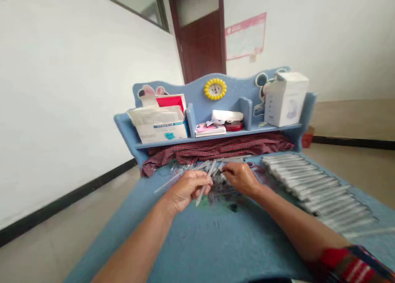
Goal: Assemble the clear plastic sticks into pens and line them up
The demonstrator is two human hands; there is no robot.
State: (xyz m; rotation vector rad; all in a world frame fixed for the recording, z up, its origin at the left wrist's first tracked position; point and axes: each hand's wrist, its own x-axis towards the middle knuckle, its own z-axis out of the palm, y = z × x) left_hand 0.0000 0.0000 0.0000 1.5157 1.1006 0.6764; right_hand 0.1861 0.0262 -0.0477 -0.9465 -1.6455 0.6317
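Observation:
My left hand (191,186) is closed around a thin translucent plastic tube (201,194) that looks like a pen barrel, held tilted above the blue desk (197,242). To its right my right hand (242,176) is closed in a pinch over a loose pile of clear tubes and small dark pieces (219,179). Whatever its fingertips hold is too small and blurred to name. One small black piece (233,207) lies on the desk below the right hand. Further thin tubes (169,182) stick out of the pile on the left.
A long row of grey-white tubes (308,184) lies at the right. Behind the pile, a bunched red checked cloth (216,148) lies under a blue shelf (253,131). The shelf holds an opened carton (162,128), booklets (210,130) and a white box (285,104).

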